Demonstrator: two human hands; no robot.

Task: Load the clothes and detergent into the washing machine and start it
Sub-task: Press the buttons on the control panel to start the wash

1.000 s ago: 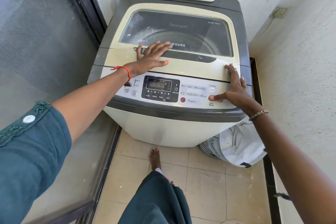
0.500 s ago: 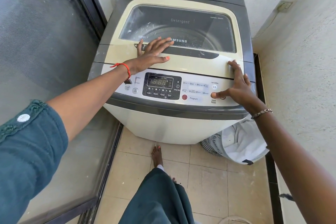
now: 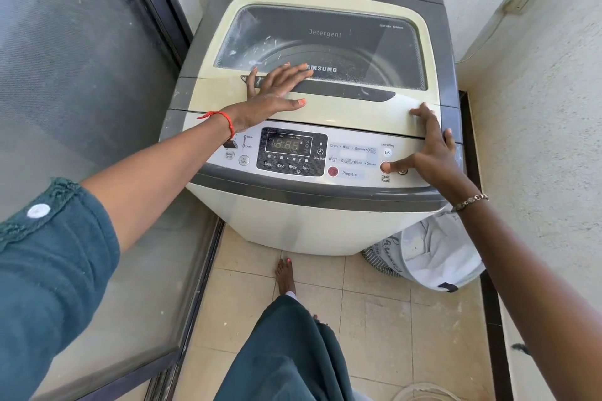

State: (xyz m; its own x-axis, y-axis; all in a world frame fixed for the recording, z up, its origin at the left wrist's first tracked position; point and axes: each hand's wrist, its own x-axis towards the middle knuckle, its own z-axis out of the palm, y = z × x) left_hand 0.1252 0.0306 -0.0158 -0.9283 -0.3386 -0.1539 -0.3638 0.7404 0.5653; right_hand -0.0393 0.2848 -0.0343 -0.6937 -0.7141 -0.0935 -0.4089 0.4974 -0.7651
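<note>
Washing machine (image 3: 309, 225) stood between glass door (image 3: 81, 75) and wall (image 3: 537, 114), lid (image 3: 345, 111) closed. My left hand (image 3: 273, 93) lay flat, fingers spread, on the lid; my right hand (image 3: 433, 153), also spread, thumbed the Start/Pause button (image 3: 384, 167).

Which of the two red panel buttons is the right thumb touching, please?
The Start/Pause button, at the far right; the Program button sits untouched beside the display.
</note>
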